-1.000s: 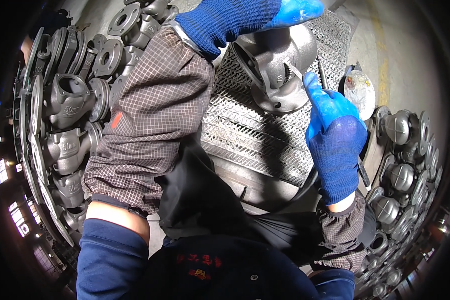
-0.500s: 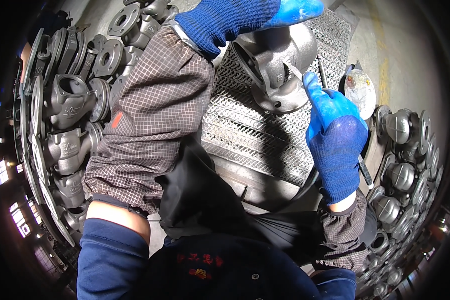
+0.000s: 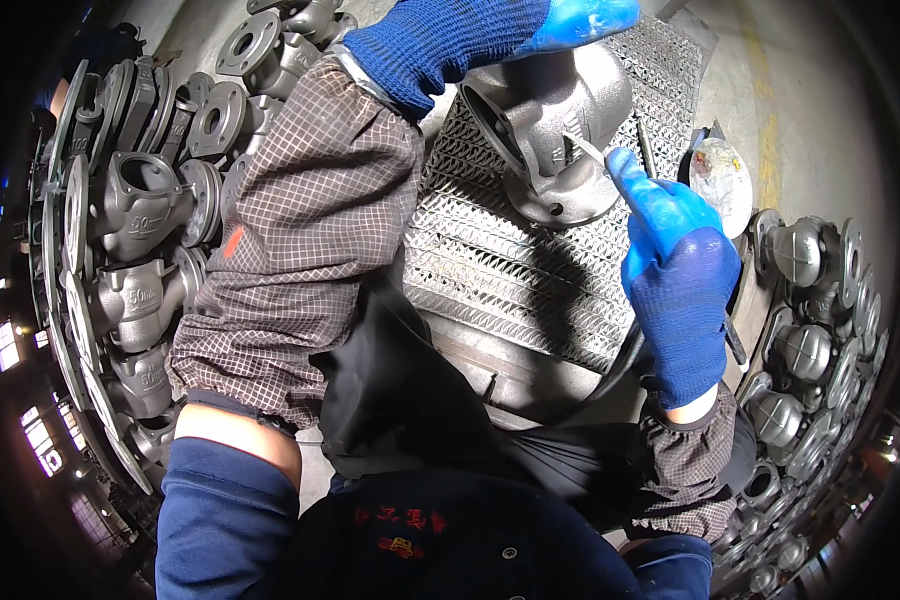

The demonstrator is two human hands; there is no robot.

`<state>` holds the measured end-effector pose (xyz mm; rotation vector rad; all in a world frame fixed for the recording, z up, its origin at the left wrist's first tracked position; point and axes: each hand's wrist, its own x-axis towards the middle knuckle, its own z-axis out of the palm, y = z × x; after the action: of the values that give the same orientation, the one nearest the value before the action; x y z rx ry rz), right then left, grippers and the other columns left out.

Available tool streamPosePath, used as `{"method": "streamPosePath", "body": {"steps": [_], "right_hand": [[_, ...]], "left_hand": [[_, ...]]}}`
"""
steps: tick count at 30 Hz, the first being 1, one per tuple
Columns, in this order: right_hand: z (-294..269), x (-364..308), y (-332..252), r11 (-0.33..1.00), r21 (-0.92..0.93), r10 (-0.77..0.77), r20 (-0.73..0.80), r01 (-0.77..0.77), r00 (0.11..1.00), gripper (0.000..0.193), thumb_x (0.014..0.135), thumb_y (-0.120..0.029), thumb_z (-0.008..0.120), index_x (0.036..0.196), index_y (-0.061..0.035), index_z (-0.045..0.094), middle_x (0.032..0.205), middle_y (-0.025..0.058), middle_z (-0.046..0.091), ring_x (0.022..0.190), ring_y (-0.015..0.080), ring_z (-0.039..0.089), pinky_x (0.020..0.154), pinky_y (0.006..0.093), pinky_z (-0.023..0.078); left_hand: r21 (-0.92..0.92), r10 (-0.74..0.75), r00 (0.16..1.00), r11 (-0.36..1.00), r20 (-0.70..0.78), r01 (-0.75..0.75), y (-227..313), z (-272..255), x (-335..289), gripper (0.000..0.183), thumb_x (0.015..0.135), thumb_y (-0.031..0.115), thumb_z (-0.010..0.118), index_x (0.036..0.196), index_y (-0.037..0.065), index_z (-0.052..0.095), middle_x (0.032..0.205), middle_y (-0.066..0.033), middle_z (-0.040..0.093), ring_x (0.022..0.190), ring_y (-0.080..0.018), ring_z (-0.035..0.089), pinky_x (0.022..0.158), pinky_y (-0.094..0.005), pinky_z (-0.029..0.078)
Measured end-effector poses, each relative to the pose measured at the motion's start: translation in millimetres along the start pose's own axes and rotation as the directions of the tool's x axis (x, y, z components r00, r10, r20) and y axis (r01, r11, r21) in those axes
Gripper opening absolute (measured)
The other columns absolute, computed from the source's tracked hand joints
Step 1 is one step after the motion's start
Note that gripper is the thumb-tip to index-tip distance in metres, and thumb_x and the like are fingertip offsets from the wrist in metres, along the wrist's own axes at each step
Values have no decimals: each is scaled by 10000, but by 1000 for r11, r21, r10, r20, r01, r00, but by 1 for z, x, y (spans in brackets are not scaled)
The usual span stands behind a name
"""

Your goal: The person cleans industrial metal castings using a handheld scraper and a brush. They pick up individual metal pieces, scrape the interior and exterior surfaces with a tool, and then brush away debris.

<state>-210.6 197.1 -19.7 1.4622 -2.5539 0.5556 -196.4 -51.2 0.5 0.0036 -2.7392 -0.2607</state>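
Left castings [image 3: 135, 215]: crowding in rows; showing grainy grey metal, round flanges, bolt holes; bearing raised size markings; fading into the dark rim.
Left sleeve [image 3: 310, 200]: wrinkling in brown cloth with a pale grid; carrying one small orange-red mark.
Shirt [image 3: 450, 550]: spreading in navy cloth; displaying red characters and a small emblem, too dim for sure reading.
Left hand [image 3: 505, 30]: showing ribbed blue knit and glossy coating; pointing fingers right across the top of the valve body [image 3: 595, 100]; running out at the upper edge; hiding the grip, cannot tell closed from open.
Grate [image 3: 470, 265]: glinting in slotted, ridged metal; darkening under shadow.
Valve body: sitting over the grate between both hands; bulging in rough grey metal, opening a round mouth leftward; bearing raised marks, barely legible; disappearing upward behind the left hand.
Tool [image 3: 592, 148]: tapering to a thin pale tip; overlapping the valve body; vanishing into the right hand.
Right hand [image 3: 675, 240]: wearing blue knit and smooth coating; closing fingers round the tool.
Disc [image 3: 722, 190]: paling under smears, lying just beyond the right hand.
Right castings [image 3: 802, 350]: heaping in domed grey metal; blurring toward the rim.
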Motion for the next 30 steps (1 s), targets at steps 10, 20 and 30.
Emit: {"method": "streamPosePath", "body": {"steps": [10, 20, 30], "right_hand": [[61, 18, 21, 475, 828, 572, -33, -298, 819, 597, 798, -147, 736, 1317, 10, 486, 1183, 190, 606, 1056, 206, 601, 884, 302, 493], [66, 50, 4, 580, 643, 620, 51, -501, 783, 999, 596, -432, 875, 1334, 67, 423, 1273, 289, 517, 1158, 339, 537, 967, 388, 447], [93, 53, 11, 642, 616, 607, -47, -455, 793, 866, 648, -458, 834, 1256, 64, 505, 1113, 250, 600, 998, 323, 617, 871, 392, 494]], "left_hand": [[-9, 37, 999, 999, -2, -37, 2, 10, 8, 452, 899, 395, 555, 1285, 161, 540, 986, -163, 628, 821, -315, 643, 748, -392, 521], [-5, 6, 1000, 1000, 24, -6, -3, 2, 5, 459, 900, 386, 562, 1304, 172, 526, 1043, -148, 625, 863, -301, 646, 781, -385, 519], [7, 2, 999, 1000, 39, -3, -5, 0, 1, 469, 901, 376, 569, 1324, 182, 512, 1099, -132, 623, 905, -287, 648, 814, -377, 516]]}}
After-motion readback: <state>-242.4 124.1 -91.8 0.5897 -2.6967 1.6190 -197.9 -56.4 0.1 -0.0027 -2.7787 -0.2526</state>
